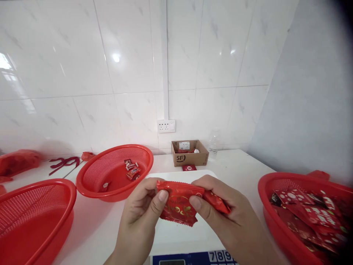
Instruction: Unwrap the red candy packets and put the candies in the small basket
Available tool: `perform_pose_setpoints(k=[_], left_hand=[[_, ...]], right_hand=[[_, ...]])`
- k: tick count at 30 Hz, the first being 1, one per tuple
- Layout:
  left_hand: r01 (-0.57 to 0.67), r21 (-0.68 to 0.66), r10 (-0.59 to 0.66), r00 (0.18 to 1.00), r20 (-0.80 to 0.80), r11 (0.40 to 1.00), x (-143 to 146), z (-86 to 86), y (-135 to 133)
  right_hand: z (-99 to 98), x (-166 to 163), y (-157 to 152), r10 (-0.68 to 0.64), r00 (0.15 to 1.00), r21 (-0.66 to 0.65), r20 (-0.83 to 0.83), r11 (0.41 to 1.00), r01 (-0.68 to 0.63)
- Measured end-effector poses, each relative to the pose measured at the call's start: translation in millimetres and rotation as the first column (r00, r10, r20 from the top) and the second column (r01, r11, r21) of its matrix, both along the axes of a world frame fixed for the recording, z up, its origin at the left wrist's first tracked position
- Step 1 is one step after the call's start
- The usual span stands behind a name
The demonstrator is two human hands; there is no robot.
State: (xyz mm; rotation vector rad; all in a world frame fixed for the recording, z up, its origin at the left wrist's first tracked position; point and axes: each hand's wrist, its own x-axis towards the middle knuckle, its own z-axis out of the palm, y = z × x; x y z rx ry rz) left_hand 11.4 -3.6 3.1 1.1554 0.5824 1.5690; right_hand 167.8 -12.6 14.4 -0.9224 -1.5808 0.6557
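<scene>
A shiny red candy packet point(179, 208) with gold lettering and crimped edges is held up between both hands. My left hand point(140, 213) pinches its left side, thumb on the front. With thumb and fingers, my right hand point(224, 209) grips its right side. A second red wrapped piece point(217, 201) sticks out from the right hand's fingers; whether it is separate from the first cannot be made out. Below the hands is a scale's white platform point(190, 235), with its dark blue keypad panel point(190, 258) at the bottom edge.
A red basket point(116, 197) at back left holds a few small packets point(133, 173). Another red basket point(67, 195) is at far left. At right, a red basket point(263, 184) is full of red packets point(311, 217). A cardboard box point(193, 159) and clear bottle point(214, 141) stand by the wall.
</scene>
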Motion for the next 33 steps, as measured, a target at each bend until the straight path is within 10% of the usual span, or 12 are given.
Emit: perform_pose_setpoints(k=[33], left_hand=[[-0.024, 0.036, 0.029, 0.990, -0.140, 0.999, -6.8, -6.0, 1.7]], right_hand=[[-4.5, 3.6, 4.3, 0.058, 0.998, 0.081, -0.014, 0.995, -0.057]])
